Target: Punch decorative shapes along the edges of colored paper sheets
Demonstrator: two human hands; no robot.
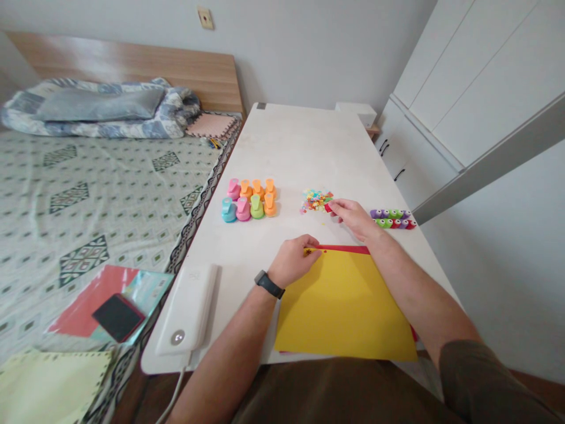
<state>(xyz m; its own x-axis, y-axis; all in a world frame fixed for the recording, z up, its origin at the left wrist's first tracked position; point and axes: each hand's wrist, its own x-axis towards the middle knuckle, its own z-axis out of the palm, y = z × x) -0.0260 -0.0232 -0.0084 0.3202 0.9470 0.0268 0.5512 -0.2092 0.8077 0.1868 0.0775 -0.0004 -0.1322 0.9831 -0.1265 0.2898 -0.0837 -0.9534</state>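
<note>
A yellow sheet of paper lies in front of me, with the edge of a red sheet showing beneath it. My left hand is closed at the upper left corner of the yellow sheet, beside a small flower-shaped hole and a tiny red piece. Beyond the sheets, my right hand pinches a small red piece, whose exact kind I cannot make out. It hovers at the right side of a loose pile of small colourful paper cutouts.
Craft punches in pink, orange, blue and green stand in two rows at left. Several purple, green and red items with eyes sit at right. A white corded device lies front left. A phone rests on the bed.
</note>
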